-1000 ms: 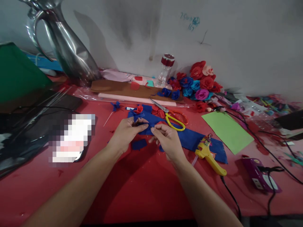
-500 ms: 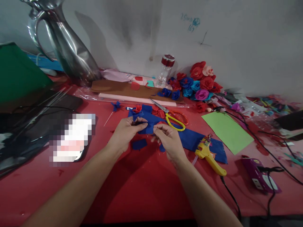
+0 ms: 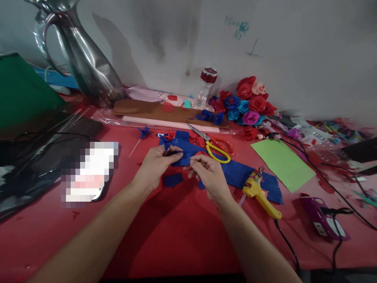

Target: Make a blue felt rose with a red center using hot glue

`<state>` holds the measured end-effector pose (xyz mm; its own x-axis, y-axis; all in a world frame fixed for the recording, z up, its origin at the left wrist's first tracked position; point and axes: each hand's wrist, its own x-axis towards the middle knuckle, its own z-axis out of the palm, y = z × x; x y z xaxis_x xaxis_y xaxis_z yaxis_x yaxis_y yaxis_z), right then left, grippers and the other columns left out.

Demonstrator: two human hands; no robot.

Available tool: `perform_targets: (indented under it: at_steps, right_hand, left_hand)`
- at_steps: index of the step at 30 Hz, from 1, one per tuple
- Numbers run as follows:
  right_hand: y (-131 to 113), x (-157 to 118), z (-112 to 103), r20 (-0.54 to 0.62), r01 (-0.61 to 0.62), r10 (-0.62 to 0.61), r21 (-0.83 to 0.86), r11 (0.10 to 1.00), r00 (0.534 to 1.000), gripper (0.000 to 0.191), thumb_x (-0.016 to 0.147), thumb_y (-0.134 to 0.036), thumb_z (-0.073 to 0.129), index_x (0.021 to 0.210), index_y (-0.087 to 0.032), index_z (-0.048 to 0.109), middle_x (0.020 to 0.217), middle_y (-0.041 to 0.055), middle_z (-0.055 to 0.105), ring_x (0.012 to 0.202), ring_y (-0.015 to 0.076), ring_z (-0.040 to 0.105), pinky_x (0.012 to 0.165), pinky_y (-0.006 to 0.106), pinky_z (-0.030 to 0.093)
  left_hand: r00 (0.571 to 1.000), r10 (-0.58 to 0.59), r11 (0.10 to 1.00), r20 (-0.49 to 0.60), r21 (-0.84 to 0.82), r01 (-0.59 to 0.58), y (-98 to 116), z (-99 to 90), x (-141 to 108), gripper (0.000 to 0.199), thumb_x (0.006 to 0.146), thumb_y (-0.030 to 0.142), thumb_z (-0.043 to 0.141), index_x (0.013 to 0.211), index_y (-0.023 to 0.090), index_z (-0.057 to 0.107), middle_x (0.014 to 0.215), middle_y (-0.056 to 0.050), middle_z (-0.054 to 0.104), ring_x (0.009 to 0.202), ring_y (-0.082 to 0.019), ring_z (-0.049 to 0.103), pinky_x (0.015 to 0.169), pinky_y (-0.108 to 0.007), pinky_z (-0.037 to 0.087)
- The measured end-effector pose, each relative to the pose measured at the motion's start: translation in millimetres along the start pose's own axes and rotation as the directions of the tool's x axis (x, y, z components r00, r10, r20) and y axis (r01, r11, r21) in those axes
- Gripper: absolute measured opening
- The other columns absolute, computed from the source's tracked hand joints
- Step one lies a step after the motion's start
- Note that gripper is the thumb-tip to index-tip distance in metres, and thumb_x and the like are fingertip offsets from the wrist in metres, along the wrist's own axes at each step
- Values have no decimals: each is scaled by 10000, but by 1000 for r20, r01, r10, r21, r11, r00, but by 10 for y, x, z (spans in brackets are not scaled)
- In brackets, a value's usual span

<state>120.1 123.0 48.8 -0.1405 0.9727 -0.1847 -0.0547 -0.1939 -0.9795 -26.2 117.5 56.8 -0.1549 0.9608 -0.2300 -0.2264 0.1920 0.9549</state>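
Observation:
Between my hands is a small piece of blue crepe paper (image 3: 185, 158), pinched at both sides. My left hand (image 3: 157, 163) closes thumb against fingers on its left edge. At its right edge, the thumb and fingertips of my right hand (image 3: 207, 171) are pressed together. Behind the hands lies a long blue paper strip (image 3: 238, 173). A loose blue paper piece (image 3: 173, 180) rests on the red table just below my fingers. Yellow-handled scissors (image 3: 216, 151) lie beyond my right hand, and a yellow glue gun (image 3: 259, 192) sits to its right.
A phone (image 3: 91, 173) with a blurred screen lies at left, near a metal jug (image 3: 88, 59). Paper roses (image 3: 250, 102) and a glass bottle (image 3: 206, 86) stand at the back. A green sheet (image 3: 282, 163) and a purple corded device (image 3: 322, 218) are at right.
Both hands stay almost in place on the blue paper piece. My right fingertips have shifted very slightly leftward.

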Motion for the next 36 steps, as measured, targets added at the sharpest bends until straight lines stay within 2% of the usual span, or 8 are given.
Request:
perform_targets:
  at_steps: [5,9,14,16,19,21,30,36]
  right_hand:
    - [-8,-14,3,45,-2,3,-21,1000,999,207,696,-392,665,689,-189,623,619,31,719,443,103,568,461,222,387]
    - [-5,-19,11,71,-29,32,-54,998,997,173,655,-344,682,674,-191,604,622,29,724,435,100,566,461,218,401]
    - [-24,-18,12,-3,-11,11,-37,999,1000,177,646,-344,674,690,-187,605,606,27,717,430,95,544,454,216,399]
    - [-32,-15,10,-29,-4,3,-37,999,1000,176,638,-342,675,691,-188,608,588,18,706,423,93,532,444,216,392]
    - [-34,-9,12,-29,5,-6,-38,999,1000,148,634,-331,650,681,-194,621,569,6,688,415,95,523,436,220,390]
    - [-29,-6,15,-21,8,-9,-34,999,1000,142,633,-329,640,682,-196,631,567,3,684,416,97,524,437,224,393]
    - [8,1,-11,6,24,-24,-33,999,1000,150,651,-320,668,715,-185,656,603,7,695,438,98,535,466,226,419]
    - [8,4,-13,-5,90,-91,-96,991,996,106,647,-301,669,657,-197,648,597,-11,653,478,109,564,512,241,460]
  left_hand:
    - [1000,15,1000,-18,13,-14,2,8,0,158,592,249,784,686,178,678,721,-1,643,731,-154,565,792,-321,459]
    - [999,31,999,-39,23,-30,-7,11,11,162,589,255,784,680,178,675,707,11,628,721,-146,564,804,-322,467]
    - [980,124,991,-158,62,-115,-8,32,-10,247,584,245,797,803,183,702,817,-12,693,788,-178,629,826,-338,497]
    - [987,113,992,-118,70,-105,-7,56,-35,230,608,250,790,814,174,721,840,-36,725,809,-200,655,835,-356,510]
    - [999,-5,1000,46,16,4,-10,100,-75,177,623,252,777,769,158,743,783,-50,740,778,-209,671,832,-371,523]
    - [994,-50,998,96,-27,53,-14,119,-91,167,611,253,784,744,159,745,745,-44,733,748,-203,669,806,-368,529]
    - [993,-71,996,93,-47,75,5,103,-96,158,602,270,796,711,166,748,773,-44,738,769,-198,665,745,-324,523]
    - [994,-57,998,88,-31,60,2,106,-93,138,610,273,794,693,174,746,796,-49,746,806,-208,664,753,-321,522]
